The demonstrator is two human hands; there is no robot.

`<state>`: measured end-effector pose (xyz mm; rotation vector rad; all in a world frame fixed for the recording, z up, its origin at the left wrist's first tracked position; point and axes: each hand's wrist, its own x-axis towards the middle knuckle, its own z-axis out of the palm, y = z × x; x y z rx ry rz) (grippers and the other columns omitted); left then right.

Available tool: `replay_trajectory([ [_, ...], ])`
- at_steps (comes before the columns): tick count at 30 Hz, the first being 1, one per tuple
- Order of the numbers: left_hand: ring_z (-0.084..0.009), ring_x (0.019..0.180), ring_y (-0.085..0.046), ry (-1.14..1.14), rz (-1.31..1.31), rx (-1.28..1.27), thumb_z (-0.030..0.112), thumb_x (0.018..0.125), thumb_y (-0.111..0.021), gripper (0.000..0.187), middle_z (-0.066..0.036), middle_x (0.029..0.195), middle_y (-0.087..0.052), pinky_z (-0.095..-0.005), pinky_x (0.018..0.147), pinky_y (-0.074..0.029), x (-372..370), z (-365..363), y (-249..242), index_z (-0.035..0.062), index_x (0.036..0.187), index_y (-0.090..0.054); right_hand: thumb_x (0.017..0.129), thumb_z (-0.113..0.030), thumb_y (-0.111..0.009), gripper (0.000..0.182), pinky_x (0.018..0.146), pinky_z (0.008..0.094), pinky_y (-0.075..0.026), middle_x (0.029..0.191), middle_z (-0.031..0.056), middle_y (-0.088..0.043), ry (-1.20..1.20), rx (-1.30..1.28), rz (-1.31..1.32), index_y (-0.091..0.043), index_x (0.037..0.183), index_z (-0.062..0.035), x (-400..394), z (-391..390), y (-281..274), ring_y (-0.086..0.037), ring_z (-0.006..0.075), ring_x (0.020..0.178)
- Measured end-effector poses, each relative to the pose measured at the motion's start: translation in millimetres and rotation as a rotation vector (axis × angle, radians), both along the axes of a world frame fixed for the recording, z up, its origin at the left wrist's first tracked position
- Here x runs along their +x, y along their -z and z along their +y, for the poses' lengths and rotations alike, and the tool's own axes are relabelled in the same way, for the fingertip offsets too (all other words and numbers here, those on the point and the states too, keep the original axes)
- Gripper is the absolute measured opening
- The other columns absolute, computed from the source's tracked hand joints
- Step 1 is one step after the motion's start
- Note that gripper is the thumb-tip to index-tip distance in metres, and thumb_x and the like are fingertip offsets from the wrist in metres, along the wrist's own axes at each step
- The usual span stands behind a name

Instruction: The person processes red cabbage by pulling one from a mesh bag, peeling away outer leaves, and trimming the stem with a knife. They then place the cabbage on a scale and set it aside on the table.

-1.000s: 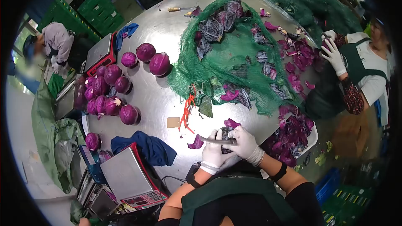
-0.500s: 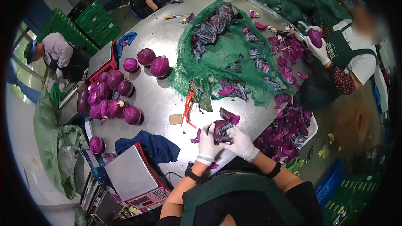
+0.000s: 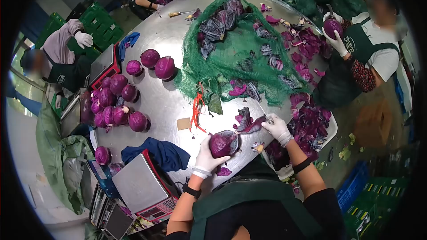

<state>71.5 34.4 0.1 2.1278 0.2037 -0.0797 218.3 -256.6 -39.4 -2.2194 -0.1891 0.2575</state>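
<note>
My left hand (image 3: 207,156), in a white glove, is closed around the left side of a red cabbage (image 3: 222,145) near the table's front edge. Off to its right, my gloved right hand (image 3: 276,128) pinches a dark purple cabbage leaf (image 3: 254,126) that stretches toward the cabbage. A thin pale line beside the right fingers is too faint to name. Loose leaf scraps, one a purple piece (image 3: 223,171), lie around the cabbage. Just beyond my hands are a brown card (image 3: 183,124) and red string (image 3: 197,109).
Several red cabbages (image 3: 118,84) sit on the left. A green net bag (image 3: 242,53) with dark leaves covers the table's middle. At right stands a white tub (image 3: 331,129) of leaves. Scales (image 3: 141,184) and blue cloth (image 3: 155,154) are front left. A co-worker (image 3: 371,53) holds a cabbage at right.
My right hand has moved away to the right, drawing a leaf off the cabbage. My left hand has shifted slightly left and down with the cabbage. The co-worker at left has raised a hand.
</note>
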Motion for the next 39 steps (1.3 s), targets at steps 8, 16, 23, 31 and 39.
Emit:
replay_trajectory([
  [8,-0.0381,0.118,-0.042,-0.011,0.126,0.406,0.044,0.056,-0.08,0.102,-0.024,0.128,-0.037,-0.0405,0.097,-0.039,24,-32,-26,-0.0018,0.133,-0.031,0.088,-0.019,-0.047,0.035,0.078,0.0397,-0.048,0.101,0.0194,-0.061,-0.389,-0.058,-0.014,-0.048,0.118,0.0003,-64,53,-41,-0.061,0.0324,0.087],
  [16,-0.0374,0.118,-0.041,-0.019,0.032,0.431,0.043,0.056,-0.08,0.105,-0.025,0.125,-0.04,-0.0391,0.099,-0.037,23,-29,-11,-0.0064,0.132,-0.028,0.084,-0.019,-0.049,0.034,0.054,0.0374,-0.052,0.079,0.0158,-0.06,-0.509,-0.293,-0.147,-0.051,0.113,0.0,-73,67,-6,-0.062,0.0292,0.061],
  [23,-0.036,0.112,-0.044,-0.091,-0.073,0.257,0.035,0.055,-0.082,0.098,-0.022,0.117,-0.044,-0.0399,0.097,-0.037,10,-20,-2,-0.0049,0.129,-0.031,0.082,-0.014,-0.047,0.033,0.063,0.0456,-0.05,0.087,0.0262,-0.061,-0.542,-0.237,0.048,-0.048,0.11,0.0021,-49,96,29,-0.062,0.0383,0.068],
  [31,-0.0263,0.109,-0.051,-0.374,0.044,-0.298,0.026,0.064,-0.081,0.088,-0.021,0.118,-0.046,-0.0358,0.095,-0.04,-69,-5,11,-0.0026,0.128,-0.028,0.093,-0.016,-0.046,0.047,0.057,0.0261,-0.052,0.1,0.011,-0.055,-0.629,0.373,0.727,-0.032,0.137,-0.0079,-71,109,-32,-0.059,0.0125,0.061],
  [39,-0.0244,0.116,-0.043,-0.461,-0.07,-0.608,0.015,0.068,-0.077,0.079,-0.016,0.125,-0.041,-0.0349,0.1,-0.035,-31,-20,3,-0.0007,0.131,-0.033,0.092,-0.02,-0.049,0.044,0.09,0.0316,-0.045,0.124,0.0217,-0.051,-0.601,0.269,0.164,-0.042,0.129,0.0022,-74,96,-54,-0.058,0.0269,0.104],
])
